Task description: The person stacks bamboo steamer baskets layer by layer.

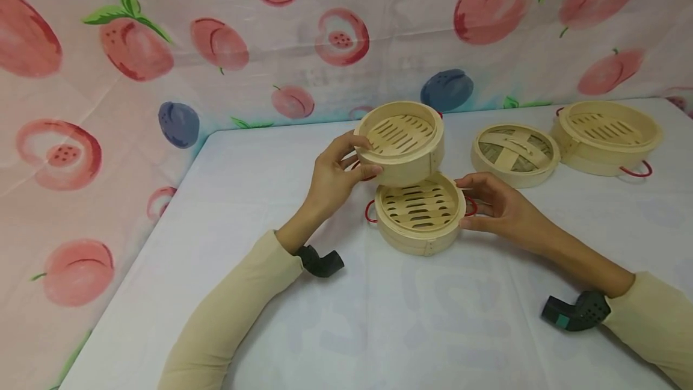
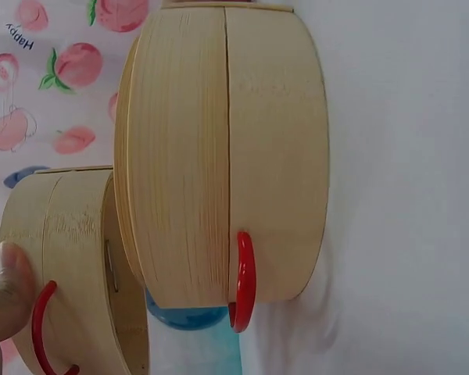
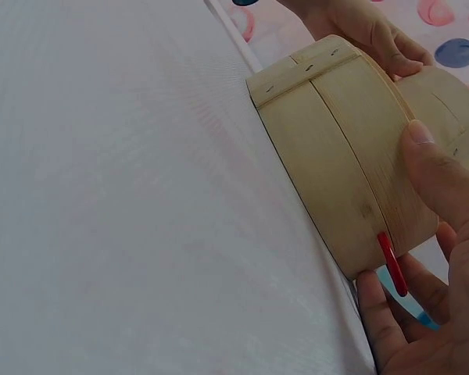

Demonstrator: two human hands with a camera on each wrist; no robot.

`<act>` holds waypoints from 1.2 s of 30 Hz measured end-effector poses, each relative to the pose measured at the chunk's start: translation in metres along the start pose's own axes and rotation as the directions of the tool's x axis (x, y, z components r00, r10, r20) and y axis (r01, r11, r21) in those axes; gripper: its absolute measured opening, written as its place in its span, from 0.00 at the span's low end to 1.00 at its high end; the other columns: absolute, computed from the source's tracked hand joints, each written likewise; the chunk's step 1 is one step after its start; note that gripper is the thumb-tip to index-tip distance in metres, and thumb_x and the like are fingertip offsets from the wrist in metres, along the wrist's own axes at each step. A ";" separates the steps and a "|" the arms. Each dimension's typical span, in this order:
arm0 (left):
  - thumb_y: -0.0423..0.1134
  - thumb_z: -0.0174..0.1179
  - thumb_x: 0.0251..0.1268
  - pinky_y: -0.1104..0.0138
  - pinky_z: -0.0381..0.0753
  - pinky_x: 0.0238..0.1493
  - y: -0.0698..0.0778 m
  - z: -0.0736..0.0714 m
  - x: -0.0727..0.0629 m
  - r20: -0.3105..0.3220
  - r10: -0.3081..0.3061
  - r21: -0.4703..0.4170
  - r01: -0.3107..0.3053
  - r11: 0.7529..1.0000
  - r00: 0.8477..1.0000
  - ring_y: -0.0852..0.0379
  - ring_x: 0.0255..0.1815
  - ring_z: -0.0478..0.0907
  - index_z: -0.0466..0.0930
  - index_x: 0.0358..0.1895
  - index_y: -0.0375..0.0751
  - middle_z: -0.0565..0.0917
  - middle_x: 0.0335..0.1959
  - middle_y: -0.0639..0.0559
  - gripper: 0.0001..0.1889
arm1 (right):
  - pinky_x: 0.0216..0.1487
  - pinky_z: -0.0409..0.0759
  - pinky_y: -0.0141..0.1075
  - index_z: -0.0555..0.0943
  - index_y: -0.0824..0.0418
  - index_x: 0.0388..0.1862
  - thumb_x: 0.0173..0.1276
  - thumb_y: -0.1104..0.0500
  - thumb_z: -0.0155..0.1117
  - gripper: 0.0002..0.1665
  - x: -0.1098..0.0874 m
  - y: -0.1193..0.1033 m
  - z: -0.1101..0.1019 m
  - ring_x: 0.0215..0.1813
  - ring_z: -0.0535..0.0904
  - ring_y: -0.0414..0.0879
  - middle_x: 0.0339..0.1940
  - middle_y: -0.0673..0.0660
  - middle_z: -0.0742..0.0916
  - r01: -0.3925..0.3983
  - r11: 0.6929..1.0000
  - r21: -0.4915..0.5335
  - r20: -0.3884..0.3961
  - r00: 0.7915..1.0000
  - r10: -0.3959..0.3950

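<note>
My left hand grips a bamboo steamer basket, thumb on its outer wall and fingers over the rim. That basket is raised over the back of a second bamboo steamer basket, which stands on the table with a slatted floor showing. Around the lower basket's right side, by its red handle, my right hand holds on. In the right wrist view its thumb lies at the rim and its fingers reach down to the base. From the left wrist view, the raised basket appears beside the standing one.
Behind the right hand lies a woven bamboo lid. Beside it at the back right stands a larger steamer basket with red handles. A white cloth covers the table, and a fruit-print curtain hangs behind.
</note>
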State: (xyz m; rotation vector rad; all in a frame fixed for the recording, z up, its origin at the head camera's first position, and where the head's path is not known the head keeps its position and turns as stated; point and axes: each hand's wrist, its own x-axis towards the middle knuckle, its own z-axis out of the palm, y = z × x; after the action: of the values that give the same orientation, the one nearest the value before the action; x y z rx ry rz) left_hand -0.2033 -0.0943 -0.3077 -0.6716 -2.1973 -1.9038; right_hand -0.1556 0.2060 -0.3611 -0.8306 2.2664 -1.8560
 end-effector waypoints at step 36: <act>0.27 0.72 0.49 0.63 0.74 0.58 0.013 0.008 -0.035 0.104 0.081 0.048 -0.086 0.995 0.991 0.55 0.70 0.58 0.79 0.41 0.37 0.71 0.60 0.41 0.15 | 0.56 0.73 0.27 0.65 0.67 0.61 0.58 0.77 0.65 0.33 -0.001 0.000 -0.001 0.62 0.71 0.40 0.59 0.56 0.73 0.005 1.000 0.008 0.005 1.000 -0.005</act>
State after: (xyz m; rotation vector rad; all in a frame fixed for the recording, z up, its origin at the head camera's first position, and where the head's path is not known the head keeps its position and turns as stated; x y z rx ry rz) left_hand -0.1658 -0.0937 -0.3115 -0.8556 -2.2331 -1.8026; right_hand -0.1551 0.2067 -0.3607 -0.8398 2.2545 -1.8615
